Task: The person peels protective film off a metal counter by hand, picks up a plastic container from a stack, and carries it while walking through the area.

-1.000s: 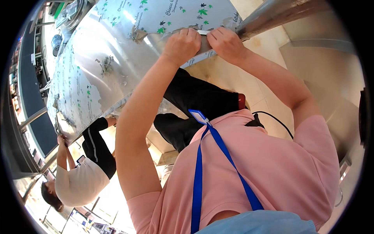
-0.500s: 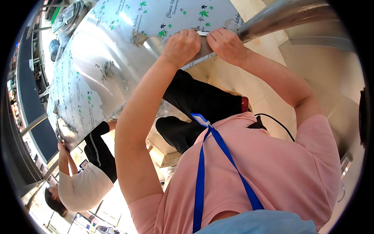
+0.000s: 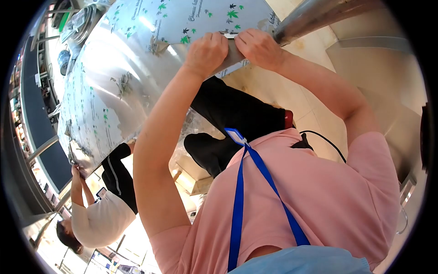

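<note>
Where the sheet's left end is reached: contact with the edge of a metal sheet (image 3: 102, 57) appears to be made by a co-worker (image 3: 102, 219) in a light-coloured top, arms extended; the grip is too small to be told.

Printed film: much of the sheet is covered by film (image 3: 200, 16) marked with green leaves and lettering, while a broad shining stretch is left bare and torn scraps (image 3: 157, 47) are seen along the border.

Peeling step: film is judged to be being worked loose at the ragged border, beside the sheet's near edge toward its right end; the stripping is judged only partly done.

Next move: a firm two-handed hold and even pressure along that border are judged to be called for, as film this brittle-looking could be torn into shreds.

Left hand (image 3: 207, 51): fingers are curled closed at the border, seemingly pinched about one end of a pale strip; the fingertips are hidden.

Pale strip (image 3: 230, 36): it is seen in the narrow gap between the hands; whether a scraper or loosened film is shown cannot be told.

Right hand (image 3: 258, 48): fingers are bent and drawn together, seemingly pinched on the strip's other end.

Metal pipe (image 3: 333, 19): its stained length is seen just beside the right hand, slanting away.
</note>
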`<state>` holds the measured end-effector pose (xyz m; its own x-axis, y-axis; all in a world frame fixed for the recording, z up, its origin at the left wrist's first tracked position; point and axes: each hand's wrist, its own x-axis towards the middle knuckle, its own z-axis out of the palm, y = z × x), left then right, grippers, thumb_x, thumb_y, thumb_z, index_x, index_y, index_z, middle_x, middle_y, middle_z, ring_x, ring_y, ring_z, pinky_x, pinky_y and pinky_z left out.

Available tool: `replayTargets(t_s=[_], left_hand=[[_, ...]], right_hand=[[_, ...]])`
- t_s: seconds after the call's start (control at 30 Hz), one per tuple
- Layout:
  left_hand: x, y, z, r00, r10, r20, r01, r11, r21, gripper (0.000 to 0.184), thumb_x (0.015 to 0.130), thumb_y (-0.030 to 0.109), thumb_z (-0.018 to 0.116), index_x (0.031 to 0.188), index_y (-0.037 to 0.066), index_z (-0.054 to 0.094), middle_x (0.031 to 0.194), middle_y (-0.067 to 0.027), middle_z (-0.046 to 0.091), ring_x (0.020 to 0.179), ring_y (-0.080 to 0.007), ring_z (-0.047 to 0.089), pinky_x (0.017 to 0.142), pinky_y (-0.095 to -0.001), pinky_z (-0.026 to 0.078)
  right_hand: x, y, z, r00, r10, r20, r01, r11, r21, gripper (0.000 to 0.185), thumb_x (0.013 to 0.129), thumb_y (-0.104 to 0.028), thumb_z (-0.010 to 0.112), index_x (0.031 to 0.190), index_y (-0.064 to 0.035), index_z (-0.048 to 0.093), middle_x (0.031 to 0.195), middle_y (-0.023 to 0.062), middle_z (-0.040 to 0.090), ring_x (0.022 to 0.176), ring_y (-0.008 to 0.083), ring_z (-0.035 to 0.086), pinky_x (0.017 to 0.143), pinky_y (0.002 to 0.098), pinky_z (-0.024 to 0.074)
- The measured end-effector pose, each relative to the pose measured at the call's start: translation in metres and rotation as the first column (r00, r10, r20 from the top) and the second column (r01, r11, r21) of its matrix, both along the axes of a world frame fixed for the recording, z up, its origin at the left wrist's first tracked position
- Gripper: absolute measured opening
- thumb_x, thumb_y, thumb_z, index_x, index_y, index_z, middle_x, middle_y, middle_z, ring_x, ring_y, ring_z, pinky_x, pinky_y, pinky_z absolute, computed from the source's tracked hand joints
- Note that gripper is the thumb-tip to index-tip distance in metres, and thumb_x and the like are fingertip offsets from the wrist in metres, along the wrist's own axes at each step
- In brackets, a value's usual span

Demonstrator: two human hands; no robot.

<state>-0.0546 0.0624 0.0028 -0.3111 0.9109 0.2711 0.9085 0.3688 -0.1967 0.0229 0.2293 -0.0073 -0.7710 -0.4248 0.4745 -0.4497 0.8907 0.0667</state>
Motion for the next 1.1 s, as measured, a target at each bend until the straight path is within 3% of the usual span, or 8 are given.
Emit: replayTargets(t_s=[0.17, 0.37, 0.57, 0.7, 0.8, 0.93, 1.0, 1.1], left_hand=[[-0.011, -0.007, 0.005, 0.957, -0.077, 0.281, -0.008, 0.957, 0.289, 0.008, 0.066, 0.007, 0.060, 0.074, 0.006, 0.059, 0.078, -0.0040, 0.059, 0.074, -0.0206, 0.059, 0.061, -0.0314, 0.049], [-0.017, -0.037, 0.020, 0.704, 0.050, 0.709, -0.488, 0.759, 0.431, 0.014, 0.079, 0.013, 0.061, 0.090, 0.005, 0.064, 0.092, -0.0097, 0.062, 0.077, -0.0217, 0.060, 0.068, -0.0294, 0.047], [-0.016, -0.029, 0.048, -0.022, -0.031, 0.999, -0.477, 0.879, 0.016, 0.025, 0.085, 0.018, 0.058, 0.105, 0.003, 0.059, 0.086, -0.0005, 0.060, 0.080, -0.0093, 0.055, 0.070, -0.0207, 0.042], [-0.018, -0.032, 0.049, -0.243, -0.033, 0.969, -0.314, 0.948, -0.046, 0.027, 0.084, 0.019, 0.059, 0.105, 0.002, 0.058, 0.079, 0.0004, 0.058, 0.072, -0.0066, 0.051, 0.067, -0.0207, 0.042], [-0.027, -0.052, 0.050, 0.007, -0.055, 0.998, -0.549, 0.834, 0.050, 0.023, 0.084, 0.016, 0.057, 0.100, 0.001, 0.061, 0.083, -0.0016, 0.060, 0.073, -0.0096, 0.054, 0.069, -0.0221, 0.043], [-0.047, -0.127, 0.064, 0.355, 0.276, 0.893, -0.830, 0.532, 0.166, 0.025, 0.088, 0.020, 0.051, 0.100, 0.002, 0.062, 0.085, -0.0052, 0.063, 0.075, -0.0160, 0.057, 0.070, -0.0281, 0.046], [-0.054, -0.170, 0.064, 0.461, 0.741, 0.488, -0.825, 0.561, -0.072, 0.025, 0.087, 0.022, 0.050, 0.099, 0.006, 0.063, 0.089, -0.0086, 0.063, 0.076, -0.0244, 0.059, 0.074, -0.0345, 0.046], [-0.053, -0.223, 0.037, 0.731, 0.682, 0.023, -0.681, 0.732, -0.025, 0.023, 0.085, 0.024, 0.051, 0.097, 0.010, 0.065, 0.098, -0.0085, 0.061, 0.089, -0.0305, 0.057, 0.079, -0.0394, 0.044]], right_hand=[[0.002, 0.004, 0.004, 0.999, 0.033, 0.006, -0.033, 0.999, 0.021, 0.015, 0.065, -0.008, 0.054, 0.078, -0.0007, 0.057, 0.072, 0.0066, 0.053, 0.071, 0.0192, 0.055, 0.062, 0.0269, 0.0471], [0.024, 0.004, 0.012, 0.990, 0.117, -0.075, -0.122, 0.991, -0.060, 0.021, 0.064, -0.006, 0.058, 0.084, 0.0017, 0.059, 0.078, 0.0080, 0.056, 0.076, 0.0212, 0.057, 0.065, 0.0278, 0.0489], [0.016, 0.008, 0.032, 0.935, 0.229, -0.272, -0.256, 0.964, -0.069, 0.024, 0.060, -0.008, 0.059, 0.083, -0.0010, 0.060, 0.082, 0.0052, 0.056, 0.080, 0.0193, 0.057, 0.067, 0.0260, 0.0492], [0.011, 0.007, 0.044, 0.882, 0.334, -0.332, -0.373, 0.926, -0.060, 0.024, 0.060, -0.007, 0.060, 0.084, -0.0018, 0.060, 0.084, 0.0049, 0.056, 0.081, 0.0196, 0.056, 0.067, 0.0265, 0.0498], [0.015, 0.006, 0.046, 0.895, 0.334, -0.296, -0.378, 0.920, -0.102, 0.023, 0.061, -0.006, 0.060, 0.083, -0.0016, 0.060, 0.083, 0.0052, 0.056, 0.080, 0.0196, 0.056, 0.065, 0.0271, 0.0497], [0.029, 0.016, 0.014, 0.968, 0.188, -0.167, -0.215, 0.964, -0.159, 0.025, 0.063, -0.006, 0.059, 0.087, -0.0013, 0.058, 0.083, 0.0060, 0.056, 0.079, 0.0202, 0.056, 0.064, 0.0268, 0.0486], [0.026, 0.017, 0.004, 0.985, 0.122, -0.118, -0.141, 0.975, -0.171, 0.025, 0.064, -0.006, 0.058, 0.088, -0.0017, 0.058, 0.082, 0.0061, 0.056, 0.078, 0.0203, 0.056, 0.064, 0.0266, 0.0481], [0.023, 0.008, -0.004, 0.992, 0.083, -0.091, -0.097, 0.980, -0.173, 0.023, 0.066, -0.006, 0.056, 0.088, -0.0029, 0.058, 0.080, 0.0054, 0.056, 0.077, 0.0199, 0.056, 0.064, 0.0266, 0.0475]])
